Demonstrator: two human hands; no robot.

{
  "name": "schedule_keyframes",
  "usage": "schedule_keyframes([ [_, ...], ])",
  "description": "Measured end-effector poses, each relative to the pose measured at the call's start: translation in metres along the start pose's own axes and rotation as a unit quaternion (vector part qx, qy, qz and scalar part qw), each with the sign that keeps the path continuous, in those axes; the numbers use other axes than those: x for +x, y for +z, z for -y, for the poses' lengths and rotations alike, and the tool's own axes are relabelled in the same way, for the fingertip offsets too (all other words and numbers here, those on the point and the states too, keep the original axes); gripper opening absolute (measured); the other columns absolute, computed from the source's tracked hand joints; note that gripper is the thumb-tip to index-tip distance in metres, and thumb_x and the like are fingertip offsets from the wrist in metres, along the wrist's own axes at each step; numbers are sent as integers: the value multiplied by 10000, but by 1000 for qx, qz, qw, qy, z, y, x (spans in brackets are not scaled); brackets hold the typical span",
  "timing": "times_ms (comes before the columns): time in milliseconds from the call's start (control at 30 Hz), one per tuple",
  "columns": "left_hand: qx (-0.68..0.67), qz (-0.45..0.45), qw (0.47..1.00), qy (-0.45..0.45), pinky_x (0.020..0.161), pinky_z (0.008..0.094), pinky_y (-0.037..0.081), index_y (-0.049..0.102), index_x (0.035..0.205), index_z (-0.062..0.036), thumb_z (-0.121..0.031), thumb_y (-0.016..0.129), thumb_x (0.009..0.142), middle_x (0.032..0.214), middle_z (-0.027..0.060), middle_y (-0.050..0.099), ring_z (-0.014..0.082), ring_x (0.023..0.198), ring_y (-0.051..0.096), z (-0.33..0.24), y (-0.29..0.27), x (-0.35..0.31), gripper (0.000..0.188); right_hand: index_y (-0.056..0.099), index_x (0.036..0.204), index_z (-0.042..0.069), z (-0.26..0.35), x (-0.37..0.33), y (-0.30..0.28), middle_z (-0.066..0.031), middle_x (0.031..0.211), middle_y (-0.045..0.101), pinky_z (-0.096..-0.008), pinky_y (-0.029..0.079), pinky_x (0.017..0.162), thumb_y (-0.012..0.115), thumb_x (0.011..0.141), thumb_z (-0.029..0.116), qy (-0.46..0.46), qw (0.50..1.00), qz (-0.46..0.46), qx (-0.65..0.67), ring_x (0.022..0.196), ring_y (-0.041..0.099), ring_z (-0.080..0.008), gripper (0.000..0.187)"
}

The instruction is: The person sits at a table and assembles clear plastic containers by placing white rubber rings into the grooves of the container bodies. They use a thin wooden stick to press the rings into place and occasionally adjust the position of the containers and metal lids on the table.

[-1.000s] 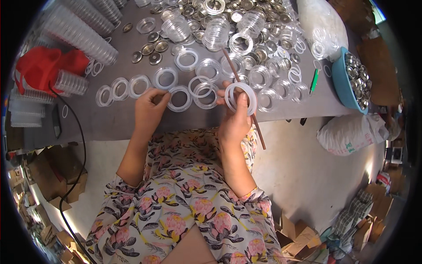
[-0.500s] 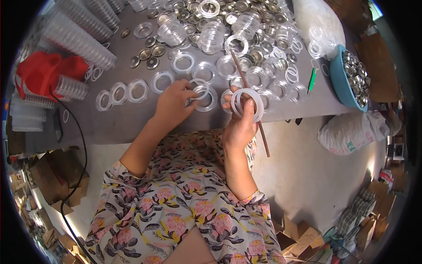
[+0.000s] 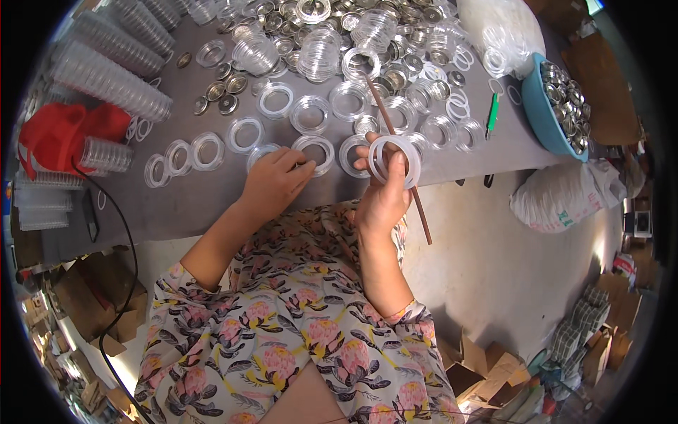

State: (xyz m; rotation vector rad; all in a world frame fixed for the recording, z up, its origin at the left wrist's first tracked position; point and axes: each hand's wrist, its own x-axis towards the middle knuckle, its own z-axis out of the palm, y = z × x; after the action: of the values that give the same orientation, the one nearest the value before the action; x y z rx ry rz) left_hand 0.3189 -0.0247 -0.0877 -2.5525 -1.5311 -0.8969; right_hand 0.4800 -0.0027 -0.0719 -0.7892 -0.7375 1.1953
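My left hand (image 3: 277, 178) is low over the table's near edge, its fingers loosely bent and holding nothing visible. Its fingertips reach the left rim of a clear plastic lid (image 3: 326, 151) with a white ring lying in it. A second clear lid (image 3: 258, 150) is partly covered by this hand. My right hand (image 3: 382, 205) grips a few white sealing rings (image 3: 415, 160) between thumb and fingers. A thin brown stick (image 3: 422, 215) runs slantwise behind those rings, also in this hand. More round clear lids (image 3: 311, 114) lie in loose rows ahead of both hands.
Metal caps (image 3: 413, 35) and stacked clear lids (image 3: 319, 55) are heaped at the back. Tall stacks of clear lids (image 3: 113, 81) and a red plastic object (image 3: 49, 131) stand left. A green knife (image 3: 492, 115) and a blue basin (image 3: 538, 106) of metal caps are right.
The white ring my left hand held has come down onto the clear lid, and the fingers have let go and drawn left. My right hand keeps its rings and stick nearly still.
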Motion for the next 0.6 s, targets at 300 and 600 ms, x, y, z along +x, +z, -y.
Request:
schedule_keyframes([
  [300,-262,-81,917,-289,466,207,384,618,903,-53,-46,661,736,723,-4,593,43,548,494,-1,-8,2,173,422,1021,1,1,-1,1,-178,967,580,-269,464,661,401,926,236,-2,1000,-3,4,768,583,-168,254],
  [600,-194,6,924,-328,468,208,357,614,920,-38,-41,669,728,794,-20,591,24,554,439,0,-7,6,199,413,1025,7,-2,-3,1,-184,987,574,-261,462,652,407,923,232,2,1000,16,18,787,584,-175,247],
])
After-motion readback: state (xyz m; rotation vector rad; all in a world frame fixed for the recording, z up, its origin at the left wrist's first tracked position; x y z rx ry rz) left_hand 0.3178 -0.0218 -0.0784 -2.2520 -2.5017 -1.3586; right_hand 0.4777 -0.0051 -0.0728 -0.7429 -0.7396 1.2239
